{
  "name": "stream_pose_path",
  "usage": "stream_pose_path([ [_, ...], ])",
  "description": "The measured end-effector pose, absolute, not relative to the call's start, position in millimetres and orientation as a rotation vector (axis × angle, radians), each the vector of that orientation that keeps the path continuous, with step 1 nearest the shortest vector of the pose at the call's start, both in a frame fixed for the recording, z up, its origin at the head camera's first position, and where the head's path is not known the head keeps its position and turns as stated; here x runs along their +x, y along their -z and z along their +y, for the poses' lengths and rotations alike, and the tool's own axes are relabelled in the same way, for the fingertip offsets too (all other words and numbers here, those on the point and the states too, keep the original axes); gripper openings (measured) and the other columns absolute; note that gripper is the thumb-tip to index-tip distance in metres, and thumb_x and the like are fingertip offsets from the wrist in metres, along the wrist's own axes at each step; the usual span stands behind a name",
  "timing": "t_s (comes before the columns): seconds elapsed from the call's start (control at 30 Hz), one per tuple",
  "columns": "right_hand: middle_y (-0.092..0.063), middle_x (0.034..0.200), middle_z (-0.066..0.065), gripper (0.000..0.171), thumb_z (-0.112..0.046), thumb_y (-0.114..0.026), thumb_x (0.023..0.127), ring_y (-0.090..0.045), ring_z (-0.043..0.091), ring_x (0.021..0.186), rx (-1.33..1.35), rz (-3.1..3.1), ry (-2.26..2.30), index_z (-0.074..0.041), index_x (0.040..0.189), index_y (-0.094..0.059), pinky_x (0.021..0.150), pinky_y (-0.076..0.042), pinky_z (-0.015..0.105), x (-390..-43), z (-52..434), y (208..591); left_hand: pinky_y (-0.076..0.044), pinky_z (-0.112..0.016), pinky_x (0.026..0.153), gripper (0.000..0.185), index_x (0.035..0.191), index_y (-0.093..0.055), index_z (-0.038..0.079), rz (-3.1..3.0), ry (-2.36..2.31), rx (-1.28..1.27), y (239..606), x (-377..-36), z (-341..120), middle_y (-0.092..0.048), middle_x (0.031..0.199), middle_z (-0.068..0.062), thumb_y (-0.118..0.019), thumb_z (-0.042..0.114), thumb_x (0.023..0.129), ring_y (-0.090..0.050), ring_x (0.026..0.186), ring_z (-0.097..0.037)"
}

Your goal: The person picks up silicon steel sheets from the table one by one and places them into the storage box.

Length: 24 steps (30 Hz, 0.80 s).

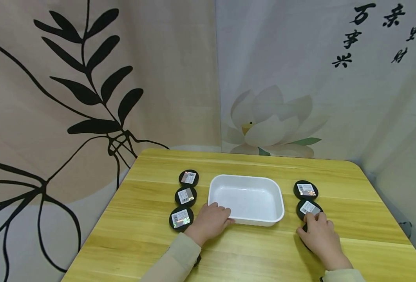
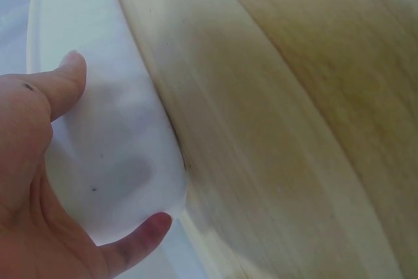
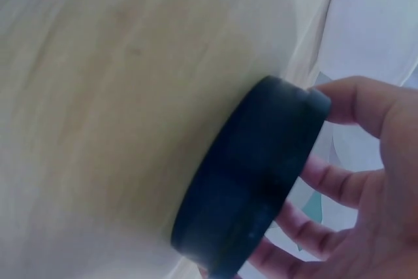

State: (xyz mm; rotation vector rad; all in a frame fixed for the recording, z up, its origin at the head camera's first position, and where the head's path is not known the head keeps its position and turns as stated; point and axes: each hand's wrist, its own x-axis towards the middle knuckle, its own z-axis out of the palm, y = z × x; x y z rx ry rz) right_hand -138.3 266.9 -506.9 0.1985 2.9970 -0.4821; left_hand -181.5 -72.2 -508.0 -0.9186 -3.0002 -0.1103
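Your left hand (image 1: 211, 223) grips the near left corner of a white tray (image 1: 246, 201), its thumb on the outer wall and its other fingers at the rim and round the corner. The tray sits between your two hands, ahead of the left one and reaching off to its right; its inside is bare. Your right hand (image 1: 320, 237) holds a thick black disc (image 3: 245, 174), thumb and fingers set round its edge, with only a narrow opening between them. You cannot tell whether that disc touches the table (image 1: 250, 254).

Just beyond your right hand lies a second disc (image 1: 304, 209), its label partly hidden by your fingertips, and past it a third disc (image 1: 305, 192). To the left of your left hand, three more discs run away from you in a close row: the nearest one (image 1: 181, 219) just beside that hand, the middle one (image 1: 185, 196) further out, and the far one (image 1: 188, 178) beyond. Each of these five carries a pale label on top. A small dark thing (image 1: 198, 260) shows past your left sleeve (image 1: 178, 256), mostly covered. Ahead of both hands hangs a cloth (image 1: 179, 78) printed with dark leaves, and ahead of the right one, a pale flower (image 1: 278, 121).
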Motion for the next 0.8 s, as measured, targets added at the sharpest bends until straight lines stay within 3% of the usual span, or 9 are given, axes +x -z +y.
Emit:
stream_pose_path([
  [0.37,-0.039,0.120,0.039,0.043,-0.033,-0.068,0.089,-0.045,0.055,0.096,0.209,2.987,0.482,-0.003,0.116,-0.056,0.062,-0.046,0.056,-134.4,266.1,507.4,-0.043,-0.034,0.069,0.035,0.086,-0.060,0.023,-2.990,0.104,-0.920,509.7,-181.7,-72.2,-0.071,0.087,0.009,-0.053,0.053,0.101,-0.055,0.078,-0.014],
  [0.6,-0.033,0.126,0.039,0.052,-0.034,-0.067,0.089,-0.041,0.056,0.094,0.237,2.929,0.508,-0.003,0.128,-0.051,0.059,-0.045,0.054,-133.9,266.5,506.5,-0.043,-0.033,0.069,0.034,0.085,-0.060,0.022,-2.986,0.107,-0.920,507.4,-181.6,-72.5,-0.071,0.088,0.008,-0.053,0.052,0.101,-0.056,0.079,-0.014],
  [0.8,-0.036,0.125,0.039,0.051,-0.032,-0.069,0.088,-0.044,0.055,0.093,0.218,2.959,0.509,-0.003,0.126,-0.054,0.060,-0.046,0.053,-132.0,266.9,507.1,-0.043,-0.034,0.070,0.034,0.086,-0.061,0.022,-2.997,0.112,-0.920,508.3,-181.5,-72.4,-0.070,0.088,0.008,-0.053,0.052,0.100,-0.056,0.080,-0.014],
])
